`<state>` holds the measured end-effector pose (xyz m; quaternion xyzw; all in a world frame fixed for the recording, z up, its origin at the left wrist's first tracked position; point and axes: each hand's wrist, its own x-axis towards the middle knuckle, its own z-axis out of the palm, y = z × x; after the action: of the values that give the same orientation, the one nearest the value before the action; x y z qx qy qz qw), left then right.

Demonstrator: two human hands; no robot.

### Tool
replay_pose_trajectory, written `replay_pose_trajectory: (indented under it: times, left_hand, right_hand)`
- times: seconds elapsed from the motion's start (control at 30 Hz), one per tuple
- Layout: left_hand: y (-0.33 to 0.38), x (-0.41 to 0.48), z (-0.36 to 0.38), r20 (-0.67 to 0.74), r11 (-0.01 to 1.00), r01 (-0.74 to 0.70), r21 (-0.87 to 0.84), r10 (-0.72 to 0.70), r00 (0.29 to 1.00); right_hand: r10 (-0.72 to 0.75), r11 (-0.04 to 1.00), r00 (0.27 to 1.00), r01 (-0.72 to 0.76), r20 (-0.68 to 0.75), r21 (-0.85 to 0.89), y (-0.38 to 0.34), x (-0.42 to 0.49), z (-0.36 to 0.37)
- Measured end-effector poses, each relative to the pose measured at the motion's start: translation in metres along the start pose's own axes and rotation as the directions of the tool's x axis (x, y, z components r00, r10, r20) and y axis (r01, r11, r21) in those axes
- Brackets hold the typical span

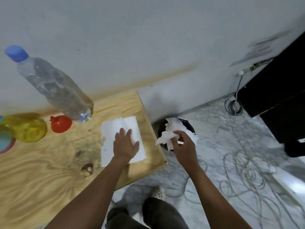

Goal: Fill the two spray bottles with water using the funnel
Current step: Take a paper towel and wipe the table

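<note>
A tall clear water bottle [54, 86] with a blue cap stands on the wooden table [41, 171]. Beside it lies a red funnel [61, 123], mouth down. A yellow spray bottle [26, 127] sits at the left edge, and part of a blue and pink one [5, 142] is cut off by the frame. My left hand [125, 144] presses flat on a white paper towel [109, 138] spread on the table. My right hand [183, 142] grips a crumpled wad of white tissue [166, 138] over a black bin [189, 125] on the floor.
More crumpled tissue [175, 123] lies in the bin, which stands just off the table's right edge. Loose grey cables [247, 171] sprawl over the marble floor. A black cabinet [280, 96] stands at the right against the white wall.
</note>
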<state>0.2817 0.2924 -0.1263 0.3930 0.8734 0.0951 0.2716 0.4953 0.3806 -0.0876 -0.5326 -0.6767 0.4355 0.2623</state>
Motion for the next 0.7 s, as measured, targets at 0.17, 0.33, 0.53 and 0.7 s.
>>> replay_pose_trajectory:
  times: [0.17,0.33,0.53,0.7]
  left_hand:
    - [0.005,0.008,0.005,-0.077,0.998,0.018,0.062,-0.013,0.997]
    - [0.009,0.014,0.004,-0.037,0.995,0.075,0.059,-0.073,0.997]
    - [0.014,0.016,0.003,-0.036,0.993,0.111,0.033,-0.11,0.993]
    - [0.012,0.015,0.005,-0.051,0.994,0.108,0.02,-0.106,0.993]
  right_hand:
    - [0.025,0.997,0.999,-0.027,-0.022,-0.075,0.039,0.027,-0.017]
    - [0.107,0.989,0.994,-0.108,-0.018,-0.101,0.063,0.063,-0.028]
    - [0.069,0.975,0.997,-0.073,-0.03,-0.21,0.087,0.12,-0.035]
    - [0.336,0.913,0.937,-0.302,0.09,-0.273,0.117,0.149,-0.037]
